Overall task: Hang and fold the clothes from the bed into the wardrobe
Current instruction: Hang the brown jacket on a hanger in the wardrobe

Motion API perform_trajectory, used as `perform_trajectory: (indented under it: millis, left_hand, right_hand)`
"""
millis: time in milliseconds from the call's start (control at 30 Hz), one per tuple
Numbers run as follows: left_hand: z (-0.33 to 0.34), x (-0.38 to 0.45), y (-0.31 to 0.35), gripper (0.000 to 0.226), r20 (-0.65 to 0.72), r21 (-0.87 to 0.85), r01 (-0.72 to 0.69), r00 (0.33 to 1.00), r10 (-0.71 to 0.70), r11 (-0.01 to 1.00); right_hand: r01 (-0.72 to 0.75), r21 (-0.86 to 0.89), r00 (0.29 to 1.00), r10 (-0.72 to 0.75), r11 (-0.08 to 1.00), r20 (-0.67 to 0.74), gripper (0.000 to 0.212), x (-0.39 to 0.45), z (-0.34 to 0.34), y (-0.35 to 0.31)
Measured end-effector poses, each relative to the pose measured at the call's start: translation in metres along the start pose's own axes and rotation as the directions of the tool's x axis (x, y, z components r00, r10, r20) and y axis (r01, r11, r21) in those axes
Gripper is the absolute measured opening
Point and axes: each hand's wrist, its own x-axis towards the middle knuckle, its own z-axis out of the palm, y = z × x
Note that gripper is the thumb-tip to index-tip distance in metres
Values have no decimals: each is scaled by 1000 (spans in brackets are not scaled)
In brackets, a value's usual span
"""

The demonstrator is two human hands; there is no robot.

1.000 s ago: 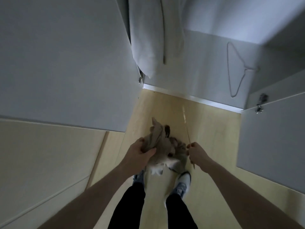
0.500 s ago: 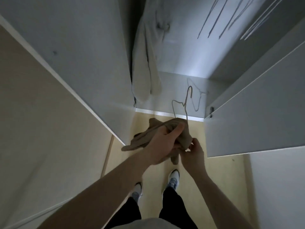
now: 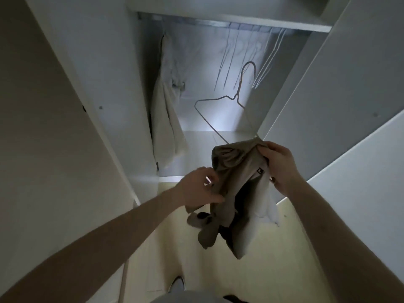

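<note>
I am lifting the brown shirt (image 3: 231, 184) and wire hanger (image 3: 227, 101) higher than a moment ago, now level with the open wardrobe (image 3: 218, 18). My left hand (image 3: 196, 189) and right hand (image 3: 282, 167) are pinching the shirt's top edge with curled fingers, working it onto the hanger before hanging.

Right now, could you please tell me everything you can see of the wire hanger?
The hanger is thin grey wire, apparently metal, with a curved hook on top and a twisted neck. It tilts, hook toward the wardrobe rail but not on it. Its lower part disappears into the brown garment, bunched over it. The right hand grips the garment's top where the wire enters; the left hand pinches the cloth's other side.
</note>
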Motion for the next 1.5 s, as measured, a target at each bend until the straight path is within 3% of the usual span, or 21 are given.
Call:
perform_trajectory:
  millis: [100,133,200,267,400,500,600,733,767,900,967,1067,1167,1233,1300,1400,1500]
  left_hand:
    - [70,-7,20,103,84,6,4,996,-4,1000]
    - [85,-2,23,91,52,26,15,999,-16,1000]
    - [92,14,27,45,-103,6,36,994,-35,999]
    - [74,24,22,18,-240,-48,17,970,-28,999]
    - [3,32,16,27,-246,-111,-76,968,47,991]
    - [-48,34,37,15,-265,-239,-133,962,67,962]
    - [-85,34,74,26,-304,-316,-186,949,86,931]
    - [-114,32,136,51,-251,-108,-286,935,252,952]
    - [-118,29,152,51,-230,-72,-308,931,285,949]
    - [-126,19,212,23,-87,191,-413,897,434,890]
    - [-129,14,233,18,21,316,-446,886,464,837]
    - [-140,11,250,15,123,446,-467,877,464,764]
    - [-166,8,245,18,71,595,-397,892,446,699]
    - [-182,8,224,13,-12,691,-297,907,421,659]
    - [-194,8,190,4,-129,702,-171,924,359,692]
    - [-197,7,121,20,-371,568,65,910,185,821]
    - [-190,3,56,22,-527,207,229,845,-89,951]
  right_hand:
    - [-14,6,999,15,1000,-38,20,-8,-15,-20]
    - [-16,-8,999,15,1000,-48,18,-11,-23,-26]
    - [-5,-57,998,2,998,-61,17,-12,-45,-38]
    - [-13,-122,997,4,992,-77,15,-12,-70,-47]
    - [-29,-245,992,-2,969,-122,15,-10,-117,-48]
    - [-64,-321,990,19,945,-141,15,-8,-139,-39]
    - [-52,-417,988,-14,907,-155,14,-6,-151,-30]
    - [58,-551,972,-172,833,-159,4,-12,-137,-26]
    - [97,-546,970,-202,832,-136,12,-14,-127,-25]
    - [145,-253,989,-150,956,1,45,-31,-67,-27]
    - [168,-167,985,-171,972,-2,59,-32,-43,-31]
    - [183,-109,982,-186,977,-22,50,-23,-26,-44]
    - [183,-209,982,-188,961,0,12,-16,-20,-51]
    - [200,-225,978,-209,953,-16,13,-15,-19,-52]
    - [198,-200,976,-211,960,-50,18,-15,-23,-52]
    - [205,-125,971,-218,971,-98,18,-15,-33,-51]
    - [175,-103,973,-188,979,-133,20,-11,-41,-47]
